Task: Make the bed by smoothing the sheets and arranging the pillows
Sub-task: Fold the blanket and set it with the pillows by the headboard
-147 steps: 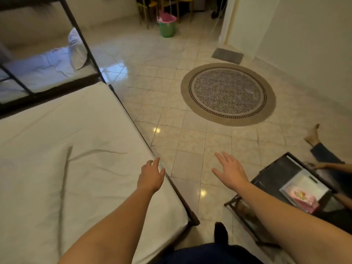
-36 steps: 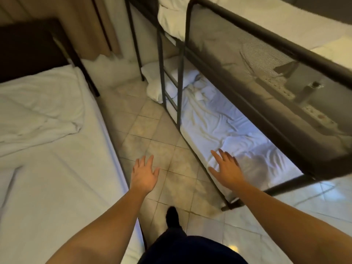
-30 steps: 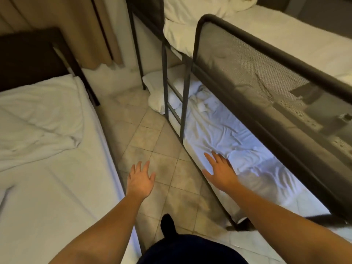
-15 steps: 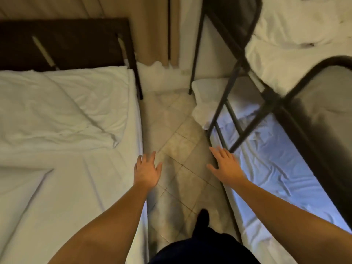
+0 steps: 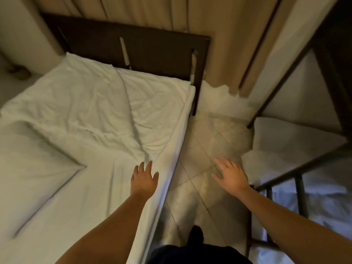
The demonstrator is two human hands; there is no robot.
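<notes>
A bed with a white fitted sheet point(image 5: 91, 197) fills the left side. A crumpled white cover point(image 5: 99, 111) lies bunched at its head end, against the dark headboard point(image 5: 152, 52). A flat white fold or pillow point(image 5: 28, 164) rests on the left part of the bed. My left hand point(image 5: 144, 180) hovers open over the bed's right edge, just below the crumpled cover, holding nothing. My right hand point(image 5: 231, 174) is open over the tiled aisle, empty, fingers spread.
A dark metal bunk bed frame point(image 5: 297, 168) stands at the right, its lower mattress wrinkled, with a white pillow point(image 5: 289, 138) at its head. A narrow tiled aisle point(image 5: 198, 168) runs between the beds. Beige curtains point(image 5: 219, 35) hang behind.
My view has swung left and forward along the aisle toward the head of the left bed. My left hand moved from over the floor to over the bed's edge; both hands stay open.
</notes>
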